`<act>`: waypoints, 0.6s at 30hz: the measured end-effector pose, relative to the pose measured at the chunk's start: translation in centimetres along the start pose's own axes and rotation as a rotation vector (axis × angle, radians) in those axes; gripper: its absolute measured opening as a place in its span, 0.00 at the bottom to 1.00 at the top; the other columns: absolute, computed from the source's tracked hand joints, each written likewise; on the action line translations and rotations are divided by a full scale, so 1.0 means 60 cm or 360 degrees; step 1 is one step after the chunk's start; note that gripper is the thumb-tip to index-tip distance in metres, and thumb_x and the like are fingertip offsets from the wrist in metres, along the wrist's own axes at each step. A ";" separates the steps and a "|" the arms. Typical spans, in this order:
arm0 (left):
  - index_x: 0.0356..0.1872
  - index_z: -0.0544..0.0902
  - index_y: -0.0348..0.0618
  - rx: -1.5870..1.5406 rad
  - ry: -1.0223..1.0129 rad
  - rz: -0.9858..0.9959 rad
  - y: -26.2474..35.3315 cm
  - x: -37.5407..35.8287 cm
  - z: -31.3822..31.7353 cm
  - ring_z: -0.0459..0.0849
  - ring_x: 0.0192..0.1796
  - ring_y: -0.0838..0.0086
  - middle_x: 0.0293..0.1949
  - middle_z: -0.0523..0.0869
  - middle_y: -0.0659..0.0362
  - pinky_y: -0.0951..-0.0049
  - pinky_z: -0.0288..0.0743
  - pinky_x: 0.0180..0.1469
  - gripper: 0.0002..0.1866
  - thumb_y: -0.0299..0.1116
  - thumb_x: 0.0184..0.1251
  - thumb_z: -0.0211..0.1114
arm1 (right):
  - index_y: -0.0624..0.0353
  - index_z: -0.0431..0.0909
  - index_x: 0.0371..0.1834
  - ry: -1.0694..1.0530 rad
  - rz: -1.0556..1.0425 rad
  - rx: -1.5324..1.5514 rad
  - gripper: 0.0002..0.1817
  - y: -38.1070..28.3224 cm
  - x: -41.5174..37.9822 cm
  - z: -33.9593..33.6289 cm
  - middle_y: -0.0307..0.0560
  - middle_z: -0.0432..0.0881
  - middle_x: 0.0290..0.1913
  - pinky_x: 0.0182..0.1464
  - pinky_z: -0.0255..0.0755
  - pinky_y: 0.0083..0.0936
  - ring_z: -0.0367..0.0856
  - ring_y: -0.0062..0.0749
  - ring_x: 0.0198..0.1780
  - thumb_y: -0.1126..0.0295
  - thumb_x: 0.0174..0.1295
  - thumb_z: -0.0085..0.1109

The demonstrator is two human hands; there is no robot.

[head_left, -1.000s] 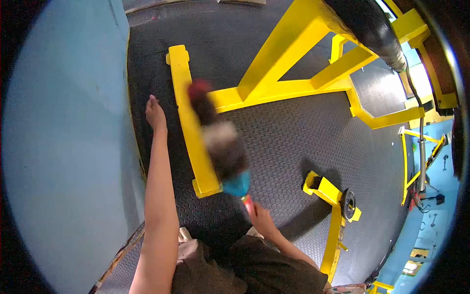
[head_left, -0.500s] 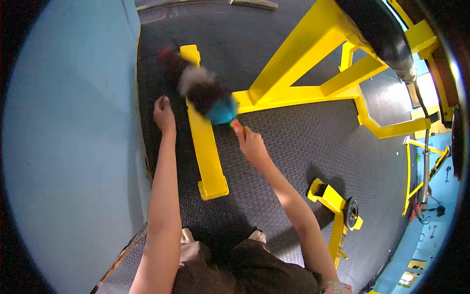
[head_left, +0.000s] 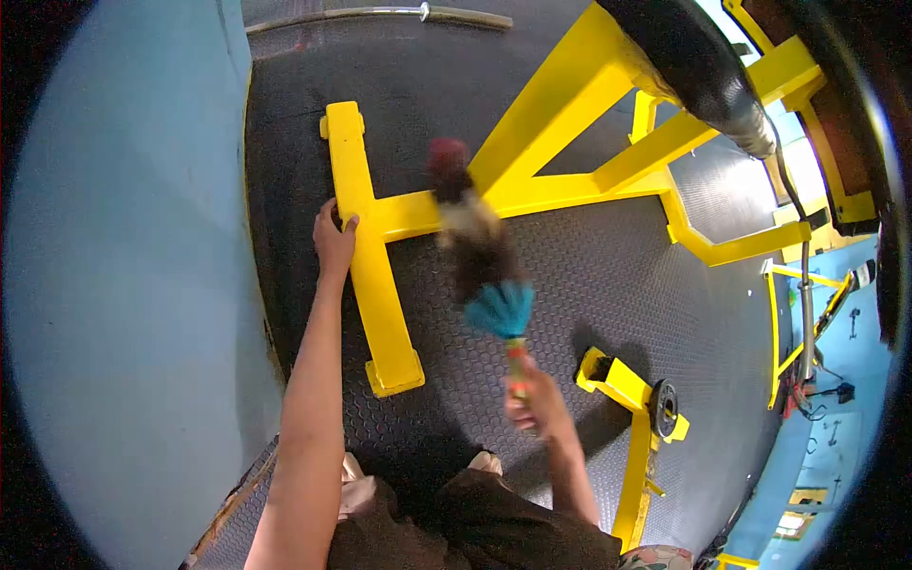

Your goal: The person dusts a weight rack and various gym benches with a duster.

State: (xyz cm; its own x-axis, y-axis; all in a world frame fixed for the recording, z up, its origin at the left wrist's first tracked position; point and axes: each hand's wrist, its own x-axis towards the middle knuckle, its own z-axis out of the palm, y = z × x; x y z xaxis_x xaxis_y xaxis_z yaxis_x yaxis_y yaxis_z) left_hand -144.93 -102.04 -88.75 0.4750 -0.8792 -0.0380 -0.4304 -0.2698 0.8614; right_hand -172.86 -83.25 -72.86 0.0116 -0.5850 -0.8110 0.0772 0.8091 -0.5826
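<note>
A feather duster [head_left: 480, 256] with dark brown plumes, a red tip and a teal collar hangs blurred over the black studded rubber floor mat [head_left: 570, 275], its tip near the joint where the yellow steel frame foot [head_left: 370, 275] meets the crossbar, likely so the feathers can sweep the metal. The right hand [head_left: 534, 404], near and to the right, has its fingers wrapped tight around the striped handle. The left hand [head_left: 334, 239] rests on the foot's left edge, fingers curled over it, seemingly for support.

Open rubber floor [head_left: 589, 275] right of the yellow base bar [head_left: 375, 285], plenty of room to swing there. Blue wall [head_left: 123, 285] crowding the left side (narrow strip only). Slanted yellow beams [head_left: 541, 109] and a black pad [head_left: 693, 62] blocking overhead.
</note>
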 end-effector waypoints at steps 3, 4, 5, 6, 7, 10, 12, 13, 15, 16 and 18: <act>0.55 0.68 0.40 -0.0035 -0.0009 0.0007 -0.002 0.000 -0.001 0.71 0.54 0.59 0.50 0.73 0.50 0.64 0.65 0.57 0.25 0.29 0.55 0.63 | 0.57 0.65 0.31 0.0159 -0.0375 -0.0091 0.24 -0.040 -0.085 -0.024 0.34 0.61 0.15 0.12 0.46 0.13 0.53 0.15 0.11 0.45 0.63 0.39; 0.55 0.68 0.40 0.0004 0.0006 0.0043 -0.001 -0.001 -0.003 0.71 0.54 0.59 0.50 0.73 0.49 0.64 0.65 0.57 0.25 0.30 0.55 0.63 | 0.57 0.65 0.32 0.0177 -0.0479 -0.0042 0.24 -0.052 -0.117 -0.017 0.35 0.62 0.15 0.12 0.46 0.13 0.53 0.15 0.11 0.45 0.63 0.38; 0.54 0.68 0.40 0.0043 0.0023 0.0077 -0.002 -0.001 -0.003 0.71 0.54 0.59 0.50 0.73 0.49 0.64 0.65 0.57 0.25 0.30 0.55 0.63 | 0.58 0.65 0.32 0.0193 -0.0583 0.0004 0.24 -0.059 -0.137 -0.013 0.35 0.62 0.14 0.12 0.46 0.13 0.53 0.15 0.11 0.46 0.64 0.38; 0.54 0.68 0.40 0.0038 0.0026 0.0076 -0.004 0.000 -0.003 0.71 0.54 0.59 0.50 0.73 0.49 0.64 0.65 0.57 0.25 0.30 0.55 0.63 | 0.58 0.65 0.32 0.0193 -0.0587 -0.0001 0.24 -0.055 -0.142 -0.010 0.35 0.62 0.14 0.12 0.46 0.13 0.53 0.15 0.11 0.46 0.64 0.38; 0.54 0.68 0.39 0.0013 0.0010 0.0088 -0.007 0.001 -0.003 0.71 0.54 0.59 0.50 0.73 0.49 0.63 0.65 0.56 0.25 0.30 0.55 0.63 | 0.58 0.65 0.32 0.0179 -0.0723 0.0042 0.23 -0.049 -0.146 -0.003 0.36 0.62 0.15 0.12 0.46 0.13 0.53 0.15 0.11 0.46 0.64 0.37; 0.54 0.68 0.39 -0.0002 0.0015 0.0090 -0.004 -0.003 -0.003 0.71 0.54 0.58 0.50 0.73 0.49 0.63 0.65 0.56 0.24 0.30 0.54 0.63 | 0.58 0.66 0.31 0.0156 -0.0664 0.0065 0.24 -0.023 -0.115 0.010 0.35 0.60 0.13 0.11 0.46 0.14 0.52 0.15 0.10 0.46 0.64 0.36; 0.54 0.69 0.40 0.0011 0.0042 0.0079 -0.004 -0.001 -0.003 0.71 0.54 0.58 0.50 0.73 0.49 0.63 0.65 0.56 0.24 0.30 0.54 0.63 | 0.58 0.65 0.31 -0.0035 -0.0319 0.0102 0.22 -0.003 -0.077 -0.004 0.34 0.59 0.13 0.11 0.45 0.14 0.51 0.15 0.10 0.48 0.65 0.36; 0.54 0.69 0.40 -0.0019 0.0033 0.0069 -0.006 0.000 -0.002 0.71 0.54 0.57 0.50 0.73 0.49 0.63 0.65 0.56 0.24 0.30 0.55 0.63 | 0.58 0.65 0.31 -0.0040 -0.0318 0.0101 0.22 -0.001 -0.072 -0.008 0.34 0.59 0.13 0.11 0.45 0.14 0.51 0.15 0.10 0.48 0.65 0.36; 0.54 0.69 0.41 -0.0039 0.0021 0.0056 -0.011 0.001 0.000 0.71 0.54 0.57 0.50 0.73 0.49 0.62 0.65 0.56 0.24 0.30 0.55 0.63 | 0.58 0.65 0.32 0.0021 -0.0218 0.0059 0.21 -0.005 -0.066 -0.009 0.33 0.59 0.14 0.11 0.45 0.13 0.52 0.14 0.10 0.51 0.66 0.35; 0.54 0.69 0.42 -0.0042 0.0035 0.0060 -0.013 0.002 0.003 0.72 0.54 0.58 0.50 0.73 0.49 0.62 0.65 0.56 0.23 0.30 0.55 0.63 | 0.58 0.66 0.33 0.0077 -0.0286 0.0045 0.21 -0.015 -0.079 -0.010 0.34 0.60 0.14 0.11 0.45 0.13 0.52 0.14 0.10 0.50 0.65 0.37; 0.54 0.69 0.42 -0.0035 0.0036 0.0057 -0.020 0.001 0.008 0.72 0.54 0.58 0.50 0.73 0.49 0.62 0.65 0.57 0.23 0.30 0.55 0.63 | 0.58 0.67 0.33 0.0256 -0.0525 -0.0034 0.21 -0.039 -0.112 -0.003 0.34 0.61 0.14 0.11 0.46 0.13 0.53 0.14 0.10 0.50 0.64 0.38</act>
State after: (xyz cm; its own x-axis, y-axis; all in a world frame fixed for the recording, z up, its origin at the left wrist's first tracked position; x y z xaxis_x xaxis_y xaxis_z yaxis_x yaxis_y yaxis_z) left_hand -144.76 -101.93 -90.00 0.4766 -0.8791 0.0044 -0.4307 -0.2291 0.8730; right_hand -173.28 -81.18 -66.03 -0.1676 -0.7996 -0.5766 0.0296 0.5805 -0.8137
